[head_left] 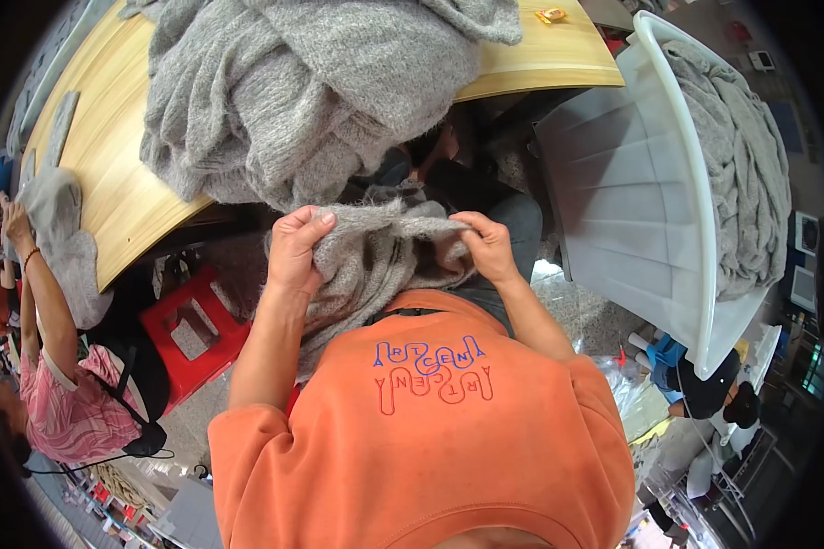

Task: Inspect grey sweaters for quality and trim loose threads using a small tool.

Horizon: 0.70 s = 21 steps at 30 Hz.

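- Held near the clock's centre, toward 12, is a fuzzy gray knit piece (366, 265); it bunches down over the lap, and whether it is a whole garment cannot be told.
- The left hand (299, 245), at 9 to 10 o'clock, is closed on one end of the knit's edge, thumb laid on top.
- The right hand (487, 245), at 2 o'clock, pinches the other end between thumb and fingers, leaving the edge stretched across the gap.
- For good handling, light and even tension seems best: a loose, hairy knit like this would likely distort under a hard pull. Keeping both grips level and close to the edge should let it lie straight, and resting the weight on the lap should spare the stitches.
- At 2 o'clock stands a translucent white plastic bin (623, 174), loaded with folded and crumpled gray knits (737, 165); what lies beneath the top layer is hidden.
- From 11 to 12 o'clock, a heaped gray knit pile (311, 82) covers part of the wood-grain table (110, 101) and droops over its near edge; it sits loose, in no container.
- Toward 8 to 9 o'clock is a red plastic stool (192, 325).
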{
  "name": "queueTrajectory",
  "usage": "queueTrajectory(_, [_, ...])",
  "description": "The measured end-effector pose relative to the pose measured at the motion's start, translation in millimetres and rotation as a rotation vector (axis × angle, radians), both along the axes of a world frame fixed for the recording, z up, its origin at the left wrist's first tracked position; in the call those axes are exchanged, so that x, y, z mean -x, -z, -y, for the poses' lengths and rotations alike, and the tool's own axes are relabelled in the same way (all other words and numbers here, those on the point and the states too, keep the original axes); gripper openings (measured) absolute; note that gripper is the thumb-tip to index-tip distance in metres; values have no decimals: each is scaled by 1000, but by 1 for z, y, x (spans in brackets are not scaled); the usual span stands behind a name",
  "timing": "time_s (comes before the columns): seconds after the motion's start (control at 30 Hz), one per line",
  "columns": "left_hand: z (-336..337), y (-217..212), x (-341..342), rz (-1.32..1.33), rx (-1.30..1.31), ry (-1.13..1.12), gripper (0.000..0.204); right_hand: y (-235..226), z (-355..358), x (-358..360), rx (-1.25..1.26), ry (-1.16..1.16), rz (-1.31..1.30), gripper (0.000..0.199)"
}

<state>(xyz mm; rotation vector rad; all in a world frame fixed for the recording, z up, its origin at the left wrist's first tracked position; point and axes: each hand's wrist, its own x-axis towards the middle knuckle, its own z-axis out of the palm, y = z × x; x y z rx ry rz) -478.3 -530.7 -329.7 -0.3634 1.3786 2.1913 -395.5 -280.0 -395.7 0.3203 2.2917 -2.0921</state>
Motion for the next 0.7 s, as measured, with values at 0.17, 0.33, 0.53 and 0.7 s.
queueTrajectory(0.17, [-20,0,-5,-87,182,83,6,-45,11,6,-291,-165,-428,34])
queueTrajectory(0.33, [-41,0,-12,-109,162,332,3,-71,50,16,-563,-400,-841,15])
queueTrajectory(0.53, [-34,6,-15,-41,-16,405,5,-62,55,19,-648,-291,-827,19])
queueTrajectory(0.7, [-33,8,-21,-121,119,347,7,-58,56,20,-676,-285,-744,17])
